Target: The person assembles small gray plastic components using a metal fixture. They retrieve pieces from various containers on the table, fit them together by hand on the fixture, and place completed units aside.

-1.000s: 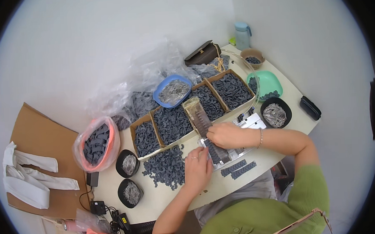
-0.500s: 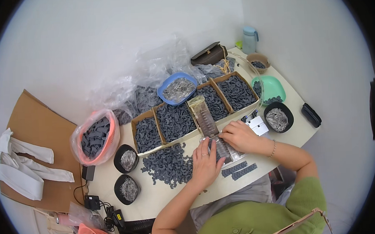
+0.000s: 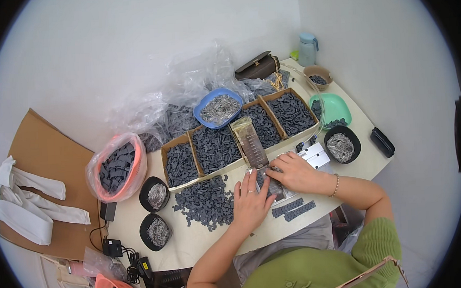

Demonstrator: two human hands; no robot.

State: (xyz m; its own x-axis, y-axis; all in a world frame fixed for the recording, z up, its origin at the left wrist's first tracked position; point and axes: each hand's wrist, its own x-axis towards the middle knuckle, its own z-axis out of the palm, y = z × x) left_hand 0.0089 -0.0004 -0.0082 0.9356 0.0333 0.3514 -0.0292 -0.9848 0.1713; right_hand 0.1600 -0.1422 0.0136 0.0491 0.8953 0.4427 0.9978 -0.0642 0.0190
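A slotted metal fixture [image 3: 277, 189] lies near the table's front edge, with a clear upright-tilted cover [image 3: 249, 138] at its far end. My left hand [image 3: 250, 203] rests on the fixture's left side, fingers spread and fingertips on its surface. Over the fixture's far right part, my right hand [image 3: 296, 173] has bent fingers drawn together at the fixture's slots; anything between them is too small to make out. Two dark grey linked strips [image 3: 294, 209] lie just in front of the fixture. Left of my left hand spreads a pile of small dark grey pieces [image 3: 205, 202].
Behind the fixture stands a divided cardboard box [image 3: 206, 173] full of grey pieces. A blue tray [image 3: 219, 125] of metal pins sits on it. Black bowls [image 3: 154, 194] of pins stand left, another black bowl [image 3: 342, 144] right, near a green tray [image 3: 343, 107]. A pink basket [image 3: 138, 169] holds grey parts.
My right hand has shifted slightly left along the fixture. The left hand's fingers have moved a little, staying on the fixture's left side.
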